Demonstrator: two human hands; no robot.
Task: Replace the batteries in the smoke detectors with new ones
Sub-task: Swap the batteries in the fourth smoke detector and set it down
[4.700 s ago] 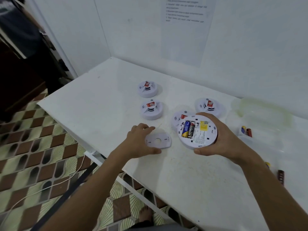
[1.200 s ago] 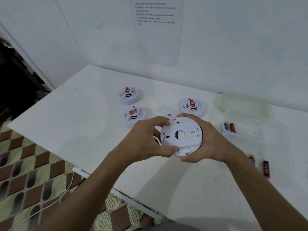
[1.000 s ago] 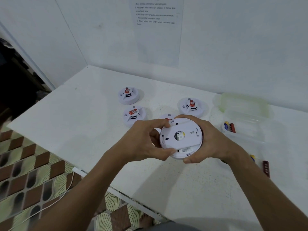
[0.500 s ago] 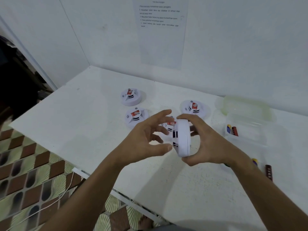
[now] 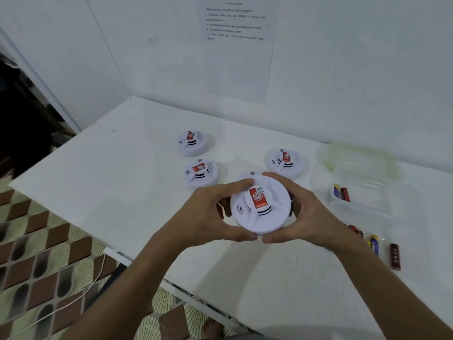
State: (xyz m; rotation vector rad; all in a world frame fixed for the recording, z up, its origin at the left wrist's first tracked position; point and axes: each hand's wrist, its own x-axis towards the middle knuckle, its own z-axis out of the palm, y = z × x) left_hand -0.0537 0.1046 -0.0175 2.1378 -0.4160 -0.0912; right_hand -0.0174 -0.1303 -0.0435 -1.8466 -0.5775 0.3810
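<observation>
Flipped over now, the detector (image 5: 261,209) shows its front with the red sticker, where half a second ago it stood on its edge and before that showed its back. I hold it just above the table (image 5: 127,182), near the front edge. My left hand (image 5: 208,217) is clamped on its left rim, thumb below and fingers on top. My right hand (image 5: 302,214) is clamped on the right rim the same way. My two thumbs almost meet under it.

I think this one is done and the step now is to put it down. To do that well, I should keep it flat, face up, and lower it slowly onto a bare bit of table. Right behind it sits another detector (image 5: 247,174), mostly hidden, so I should not set it on top of that. Three more detectors (image 5: 201,173) wait farther back, all face up.

On the right, a clear box (image 5: 362,200) holds two batteries (image 5: 341,193). More loose batteries (image 5: 374,244) lie on the table beside my right wrist. I cannot tell which ones are old and which are new, so I should check before I pick the next pair.
</observation>
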